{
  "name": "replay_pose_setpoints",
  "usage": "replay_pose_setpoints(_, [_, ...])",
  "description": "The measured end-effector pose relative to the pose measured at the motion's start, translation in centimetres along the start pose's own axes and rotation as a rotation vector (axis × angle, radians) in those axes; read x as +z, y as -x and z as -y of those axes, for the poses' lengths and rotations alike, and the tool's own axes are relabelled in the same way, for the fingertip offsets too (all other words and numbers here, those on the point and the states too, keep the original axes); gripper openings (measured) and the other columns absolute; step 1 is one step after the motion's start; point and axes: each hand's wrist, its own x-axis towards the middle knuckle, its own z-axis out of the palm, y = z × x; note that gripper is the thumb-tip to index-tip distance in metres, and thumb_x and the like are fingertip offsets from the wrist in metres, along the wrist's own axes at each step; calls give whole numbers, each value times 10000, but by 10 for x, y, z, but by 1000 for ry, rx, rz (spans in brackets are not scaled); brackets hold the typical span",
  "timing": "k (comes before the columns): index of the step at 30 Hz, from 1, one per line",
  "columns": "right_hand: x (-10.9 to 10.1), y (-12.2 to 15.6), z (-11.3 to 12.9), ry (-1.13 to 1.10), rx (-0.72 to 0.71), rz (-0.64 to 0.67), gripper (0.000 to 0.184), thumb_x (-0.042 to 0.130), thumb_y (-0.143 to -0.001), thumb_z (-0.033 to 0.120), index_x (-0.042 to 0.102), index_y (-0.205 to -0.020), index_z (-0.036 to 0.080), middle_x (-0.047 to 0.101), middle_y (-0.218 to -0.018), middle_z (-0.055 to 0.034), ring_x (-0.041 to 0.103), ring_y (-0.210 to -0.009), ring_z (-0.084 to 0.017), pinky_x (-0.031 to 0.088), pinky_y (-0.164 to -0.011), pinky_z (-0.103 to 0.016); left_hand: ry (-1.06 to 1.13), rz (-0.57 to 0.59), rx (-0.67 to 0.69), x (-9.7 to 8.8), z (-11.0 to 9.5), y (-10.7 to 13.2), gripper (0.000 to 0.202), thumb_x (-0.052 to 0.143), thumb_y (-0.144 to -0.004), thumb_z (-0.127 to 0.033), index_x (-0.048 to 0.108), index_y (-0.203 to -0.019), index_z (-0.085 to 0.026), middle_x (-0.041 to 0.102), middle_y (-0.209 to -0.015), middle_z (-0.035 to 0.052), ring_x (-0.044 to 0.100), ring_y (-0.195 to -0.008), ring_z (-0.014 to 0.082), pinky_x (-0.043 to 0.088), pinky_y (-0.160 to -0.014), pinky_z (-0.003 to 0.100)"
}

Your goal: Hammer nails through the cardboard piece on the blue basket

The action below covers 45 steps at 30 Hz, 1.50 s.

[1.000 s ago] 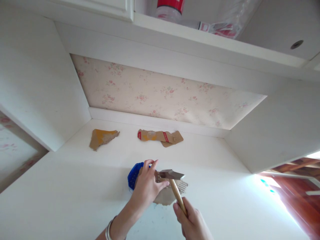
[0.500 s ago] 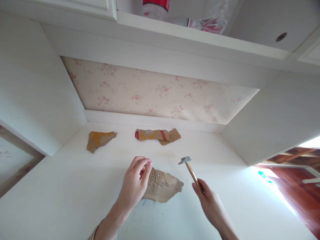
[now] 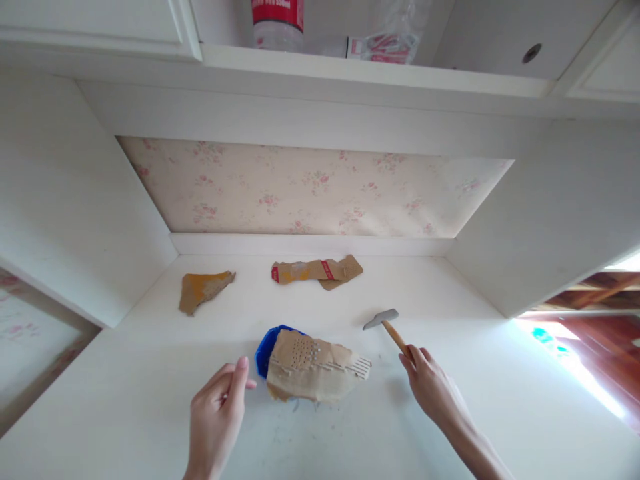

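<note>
A torn piece of brown cardboard (image 3: 313, 365) studded with small nails lies on the white desk (image 3: 125, 387), partly covering a blue round container (image 3: 264, 347). My left hand (image 3: 216, 413) hovers just left of the container, fingers loosely curled with thumb and forefinger near each other, nothing seen in them. My right hand (image 3: 430, 387) grips the wooden handle of a small hammer (image 3: 387, 325), whose metal head rests on or just above the desk to the right of the cardboard.
Two more torn cardboard scraps lie near the back: an orange-brown scrap (image 3: 203, 289) on the left and a scrap with red stripes (image 3: 317, 271) in the middle. White side panels enclose the desk. A shelf above holds a bottle (image 3: 277, 20) and a plastic packet (image 3: 383, 47).
My left hand has pulled back from the cardboard toward me, uncovering the blue container. The hammer has swung away from above the cardboard and come down to the right.
</note>
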Motion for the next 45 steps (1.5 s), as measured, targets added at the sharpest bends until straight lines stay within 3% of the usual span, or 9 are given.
replay_pose_setpoints(5, [6,-6,-1,27,0,-4,292,314,-1018,366,564,-1077,227,641,-1064,-93,674,-783,-231,402,-594,-310,-29,81,-177,2,35,0,610,464,-847,-684,442,-440,-230,464,-463,-4,463,-500,186,370,-534,272])
replay_pose_setpoints(11, [15,-9,1,72,-25,-25,296,316,-1026,321,581,-1085,203,629,-1016,-87,673,-790,-214,417,-615,-300,97,205,-348,16,68,-17,609,495,-807,-719,476,-470,-212,368,-442,-34,376,-488,161,279,-523,266])
replay_pose_setpoints(23, [22,-11,-3,95,-57,-145,285,406,-987,317,648,-1061,185,638,-1015,-128,611,-928,-272,452,-785,-349,288,304,-352,24,64,-39,574,557,-786,-685,548,-496,-190,460,-471,-29,415,-520,160,306,-581,277])
replay_pose_setpoints(29, [20,6,4,-30,-25,-278,369,387,-965,380,590,-1212,196,578,-1221,-173,539,-1085,-367,417,-875,-496,376,292,-256,35,61,-57,545,583,-792,-636,514,-473,-199,499,-486,-20,435,-504,153,330,-544,261])
replay_pose_setpoints(33, [16,29,22,-232,-80,-278,368,317,-992,443,598,-1103,232,614,-1159,-105,587,-1033,-276,461,-901,-409,430,252,-216,43,56,-69,515,585,-802,-597,487,-486,-203,503,-514,-23,425,-505,140,337,-536,252])
replay_pose_setpoints(36, [12,46,44,-494,-33,-202,438,284,-1001,533,578,-1129,234,651,-999,-55,634,-812,-197,529,-738,-316,463,201,-202,46,54,-72,501,554,-826,-597,430,-530,-213,438,-516,-45,381,-497,130,321,-528,249])
replay_pose_setpoints(40, [6,55,77,-1353,114,209,461,506,-926,579,541,-1218,224,636,-918,-26,631,-794,-179,544,-670,-303,482,169,-125,45,52,-66,485,533,-859,-583,380,-577,-219,379,-529,-64,347,-505,123,294,-512,244])
replay_pose_setpoints(42, [4,53,90,-1522,130,356,434,624,-889,512,560,-1196,211,656,-889,-21,644,-746,-154,534,-623,-263,426,164,-39,42,50,-62,452,558,-848,-577,449,-604,-212,414,-549,-61,389,-533,129,330,-536,242])
replay_pose_setpoints(45, [1,47,102,-1589,123,417,370,736,-831,425,623,-1079,174,677,-784,-10,648,-629,-113,506,-546,-199,377,185,56,38,47,-58,377,600,-813,-578,596,-772,-204,562,-680,-30,523,-649,162,425,-629,250])
